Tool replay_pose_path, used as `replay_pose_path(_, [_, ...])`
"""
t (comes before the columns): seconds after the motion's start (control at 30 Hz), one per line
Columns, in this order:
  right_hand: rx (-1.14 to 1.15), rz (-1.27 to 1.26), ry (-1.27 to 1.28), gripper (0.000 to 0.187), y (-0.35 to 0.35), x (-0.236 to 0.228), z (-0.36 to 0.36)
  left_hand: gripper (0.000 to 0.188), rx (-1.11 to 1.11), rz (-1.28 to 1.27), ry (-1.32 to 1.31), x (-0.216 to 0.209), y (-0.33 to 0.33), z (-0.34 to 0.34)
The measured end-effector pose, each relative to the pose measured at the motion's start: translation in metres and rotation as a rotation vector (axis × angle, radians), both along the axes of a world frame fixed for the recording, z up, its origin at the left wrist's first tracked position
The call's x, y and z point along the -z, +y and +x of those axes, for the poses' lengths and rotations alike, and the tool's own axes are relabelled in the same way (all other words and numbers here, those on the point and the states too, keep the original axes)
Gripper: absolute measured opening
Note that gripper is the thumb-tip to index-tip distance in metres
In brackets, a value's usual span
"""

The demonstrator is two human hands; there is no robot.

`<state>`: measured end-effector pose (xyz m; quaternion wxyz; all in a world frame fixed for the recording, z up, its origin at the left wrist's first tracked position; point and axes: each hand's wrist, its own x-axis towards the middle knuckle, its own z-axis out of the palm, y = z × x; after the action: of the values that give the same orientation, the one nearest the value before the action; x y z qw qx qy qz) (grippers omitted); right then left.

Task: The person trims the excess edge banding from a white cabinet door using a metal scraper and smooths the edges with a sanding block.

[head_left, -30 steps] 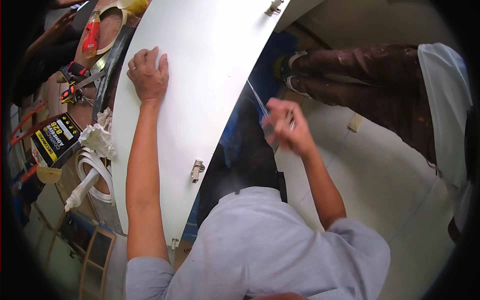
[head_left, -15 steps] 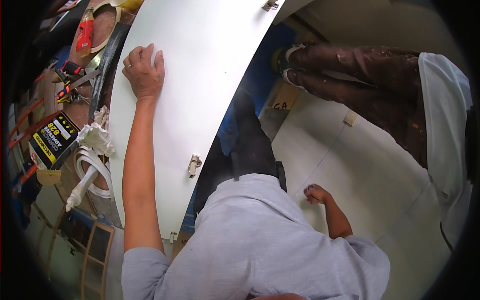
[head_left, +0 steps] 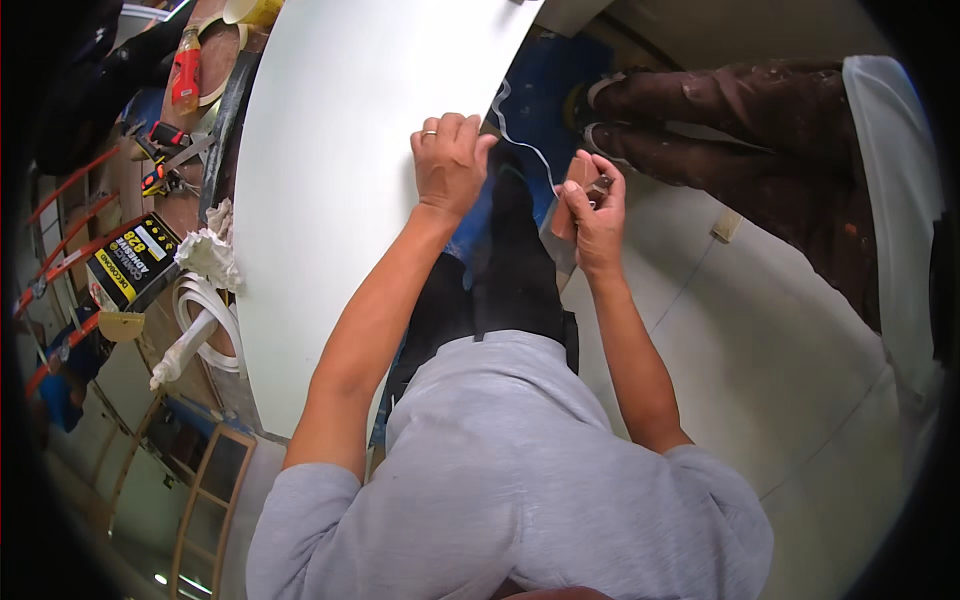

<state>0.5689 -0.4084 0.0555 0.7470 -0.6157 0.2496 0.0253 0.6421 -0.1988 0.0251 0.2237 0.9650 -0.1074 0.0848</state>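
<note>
A large white panel point(head_left: 340, 190) lies flat across the work area. My left hand point(head_left: 450, 160), with a ring on one finger, rests palm down on the panel near its right edge. My right hand point(head_left: 592, 205) is just off that edge and grips a small brown block point(head_left: 566, 200) together with a small tool; what kind of tool I cannot tell. A thin white strip point(head_left: 520, 135) curls off the panel's edge between the two hands.
Another person's legs in brown paint-stained trousers point(head_left: 720, 130) stand at the upper right on the pale floor. Left of the panel lie a crumpled white rag point(head_left: 207, 255), white tubing point(head_left: 195, 320), a black-and-yellow box point(head_left: 135, 262) and hand tools point(head_left: 165, 160). A wooden frame point(head_left: 205, 480) lies lower left.
My left hand slid from the panel's left part to its right edge. My right hand dropped low beside me, then came back up to the edge holding the brown block.
</note>
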Motion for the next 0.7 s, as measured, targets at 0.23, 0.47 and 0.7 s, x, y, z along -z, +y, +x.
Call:
replay_pose_path(0.23, [0.052,0.621,0.041,0.046,-0.011,-0.032,0.013,0.007,0.007,0.098,-0.054,0.015,-0.013,0.001])
replay_pose_path(0.47, [0.063,1.431,0.08,0.048,-0.043,-0.028,0.008,0.017,0.169,-0.602,0.468,-0.047,-0.038,-0.035])
replay_pose_path(0.7, [0.002,1.25,0.188,0.049,-0.048,-0.039,-0.001,0.04,0.44,-0.885,0.517,-0.059,-0.06,-0.002])
